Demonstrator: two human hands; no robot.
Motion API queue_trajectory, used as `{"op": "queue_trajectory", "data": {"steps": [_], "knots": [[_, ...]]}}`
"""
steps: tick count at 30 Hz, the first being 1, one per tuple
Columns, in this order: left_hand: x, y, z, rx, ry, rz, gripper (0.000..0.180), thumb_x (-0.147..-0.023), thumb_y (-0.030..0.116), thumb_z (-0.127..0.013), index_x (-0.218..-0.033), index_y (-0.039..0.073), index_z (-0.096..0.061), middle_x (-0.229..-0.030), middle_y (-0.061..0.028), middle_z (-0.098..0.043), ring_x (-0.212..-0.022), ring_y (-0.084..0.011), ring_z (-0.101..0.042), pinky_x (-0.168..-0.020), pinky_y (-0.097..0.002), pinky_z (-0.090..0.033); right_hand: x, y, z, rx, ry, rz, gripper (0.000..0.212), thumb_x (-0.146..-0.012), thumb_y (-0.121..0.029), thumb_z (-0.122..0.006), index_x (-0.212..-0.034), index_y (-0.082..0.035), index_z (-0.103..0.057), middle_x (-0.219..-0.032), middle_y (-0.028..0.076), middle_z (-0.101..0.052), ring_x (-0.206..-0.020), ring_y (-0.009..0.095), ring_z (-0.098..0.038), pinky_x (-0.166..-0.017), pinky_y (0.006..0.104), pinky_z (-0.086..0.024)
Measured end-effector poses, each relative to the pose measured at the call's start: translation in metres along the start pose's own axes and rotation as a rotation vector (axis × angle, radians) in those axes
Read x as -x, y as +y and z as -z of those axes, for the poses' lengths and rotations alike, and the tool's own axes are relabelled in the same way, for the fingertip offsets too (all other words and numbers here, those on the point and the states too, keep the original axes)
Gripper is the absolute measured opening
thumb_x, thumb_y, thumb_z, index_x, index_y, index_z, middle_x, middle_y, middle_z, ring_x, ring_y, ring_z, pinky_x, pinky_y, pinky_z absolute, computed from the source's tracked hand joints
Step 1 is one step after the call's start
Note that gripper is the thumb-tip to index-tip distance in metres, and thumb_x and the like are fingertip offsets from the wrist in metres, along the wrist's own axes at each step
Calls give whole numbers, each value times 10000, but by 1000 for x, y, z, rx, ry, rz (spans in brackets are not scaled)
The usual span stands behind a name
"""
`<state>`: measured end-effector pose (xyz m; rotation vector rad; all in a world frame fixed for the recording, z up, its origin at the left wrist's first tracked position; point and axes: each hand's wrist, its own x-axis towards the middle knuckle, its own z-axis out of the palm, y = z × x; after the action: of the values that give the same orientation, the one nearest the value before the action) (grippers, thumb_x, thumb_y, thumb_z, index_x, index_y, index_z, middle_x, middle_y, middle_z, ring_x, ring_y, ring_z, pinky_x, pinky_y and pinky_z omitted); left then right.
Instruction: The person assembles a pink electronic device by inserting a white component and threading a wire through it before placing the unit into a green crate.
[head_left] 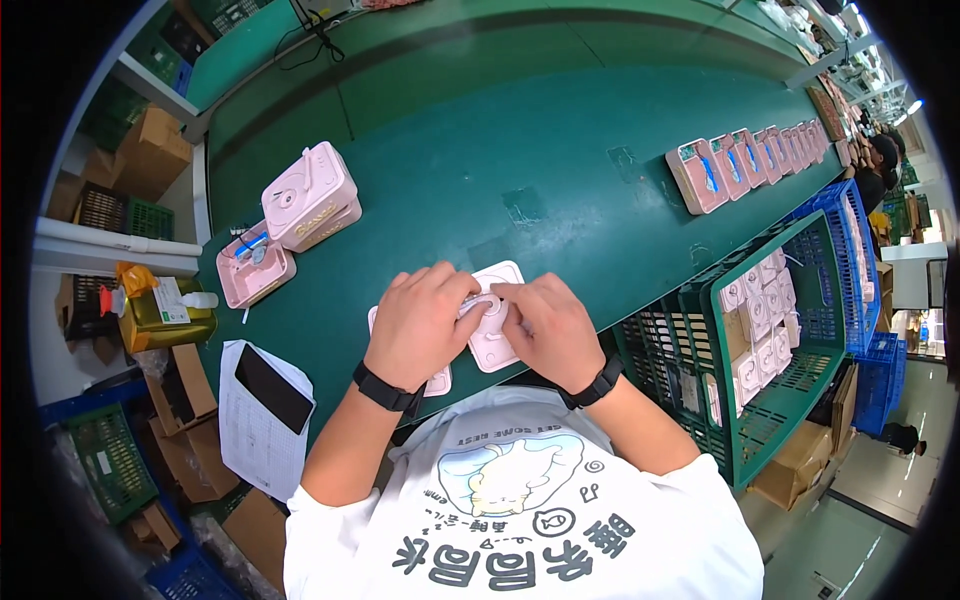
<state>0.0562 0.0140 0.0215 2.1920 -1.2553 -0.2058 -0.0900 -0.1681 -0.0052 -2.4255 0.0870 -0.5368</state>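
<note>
A pale pink plastic cover [497, 348] with rounded corners lies on the green table in front of me. Both my hands are at its upper half. My left hand [415, 322] has its fingers curled over the cover's left side, and the thumb presses near a raised round part. My right hand [552, 330] grips the right side, with thumb and bent forefinger close to that same part. The fingers partly hide what lies between them. Under my left hand another pink piece [438, 383] shows at its lower corner.
Stacked pink cases [310, 195] and an open pink case with wires [256, 272] stand to the left. Nearer lie paper sheets [262, 440] and a black phone [272, 388]. Open pink cases [698, 180] line the far right. A green crate [740, 440] holds several pink covers.
</note>
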Motion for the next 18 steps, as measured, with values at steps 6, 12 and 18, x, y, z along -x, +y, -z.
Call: {"op": "queue_trajectory", "data": {"steps": [6, 12, 18], "knots": [[-2, 0, 1, -62, -4, 25, 113, -987, 190, -859, -1032, 96, -813, -970, -76, -728, -956, -329, -730, -857, -482, -521, 2, 4, -2, 14, 16, 47, 341, -882, 47, -781, -1194, -84, -823, -1009, 69, -797, -963, 310, -722, -854, 432, -621], [10, 11, 4, -114, 62, 14, 93, -980, 186, -871, -1040, 130, -827, -987, -50, -703, -990, -303, -711, -860, -474, -525, 1, 8, -2, -10, 8, 73, 360, -878, 49, -775, -1204, -92, -829, -1014, 47, -801, -968, 310, -708, -856, 422, -614], [6, 12, 1, -172, 240, 98, 137, -927, 129, -896, -1045, 113, -828, -1045, -57, -680, -1016, -314, -671, -869, -471, -517, -1, 10, -2, -43, 16, 88, 392, -870, 58, -770, -1224, -97, -837, -1001, 39, -797, -942, 304, -689, -863, 413, -597]]}}
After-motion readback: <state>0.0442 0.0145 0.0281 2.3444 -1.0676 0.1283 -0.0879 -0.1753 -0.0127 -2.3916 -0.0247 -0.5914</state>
